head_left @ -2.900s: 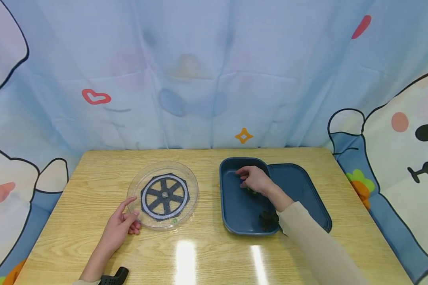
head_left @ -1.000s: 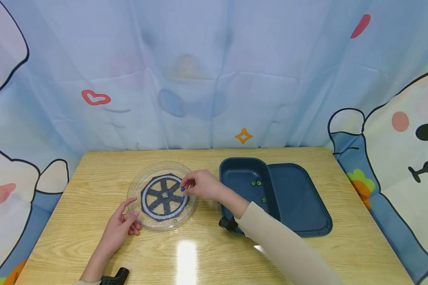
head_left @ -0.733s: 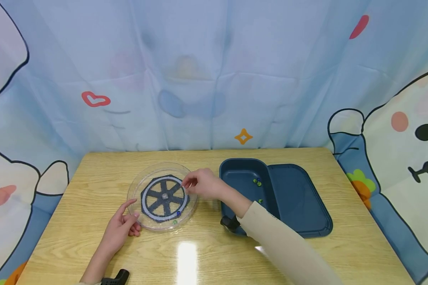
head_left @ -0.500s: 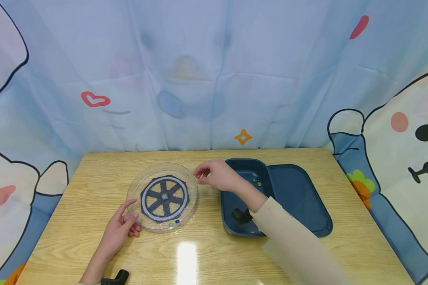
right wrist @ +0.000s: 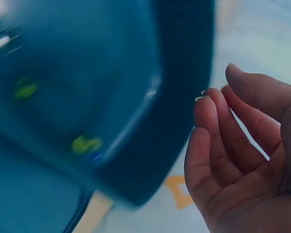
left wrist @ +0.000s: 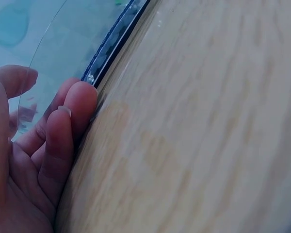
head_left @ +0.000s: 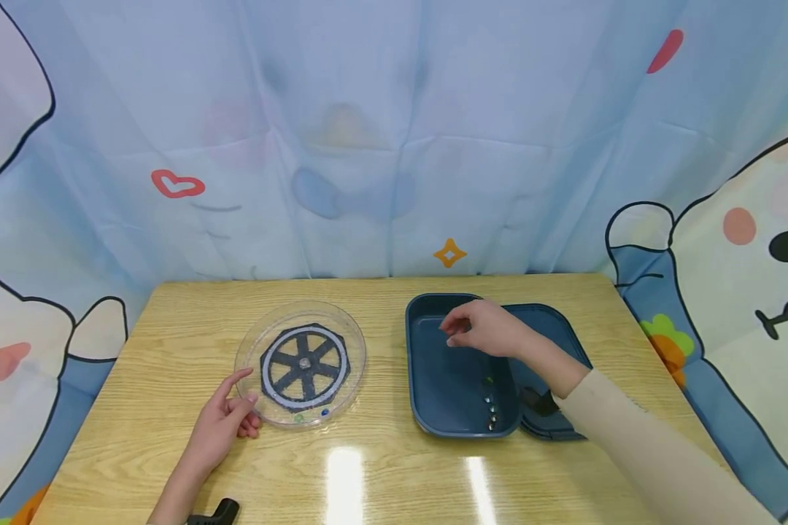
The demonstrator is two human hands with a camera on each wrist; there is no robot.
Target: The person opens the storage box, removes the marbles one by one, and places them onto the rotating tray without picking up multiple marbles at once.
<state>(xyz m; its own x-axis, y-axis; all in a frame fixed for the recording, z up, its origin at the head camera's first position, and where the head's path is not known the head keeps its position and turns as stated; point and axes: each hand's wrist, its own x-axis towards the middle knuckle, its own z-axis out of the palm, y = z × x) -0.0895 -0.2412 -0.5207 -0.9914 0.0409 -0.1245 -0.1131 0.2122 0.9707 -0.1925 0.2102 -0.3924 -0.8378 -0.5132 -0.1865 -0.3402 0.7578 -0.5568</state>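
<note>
My left hand (head_left: 219,423) grips the near-left rim of a clear round dish (head_left: 357,328), index finger over the edge and thumb against the outer wall. A dark spoked wheel pattern (head_left: 304,364) shows in the dish. At its near side lie a green marble (head_left: 298,418) and a blue marble (head_left: 325,412). Over the dark blue box (head_left: 427,394) hovers my right hand (head_left: 489,328), its fingers loosely bent with nothing between them. Several marbles (head_left: 492,417) sit along the box's right side; in the right wrist view a yellow-green marble (right wrist: 85,144) is blurred beside a blue one.
A matching blue lid (head_left: 545,321) lies right of the box, partly under the right forearm (head_left: 554,364). Both containers stand on a wooden table (head_left: 387,467). A printed curtain (head_left: 368,146) hangs behind its back edge.
My right hand brought a blue marble from the box and let it go in the dish, then moved back over the box. Both dish marbles rolled along the near side. My left hand stayed put.
</note>
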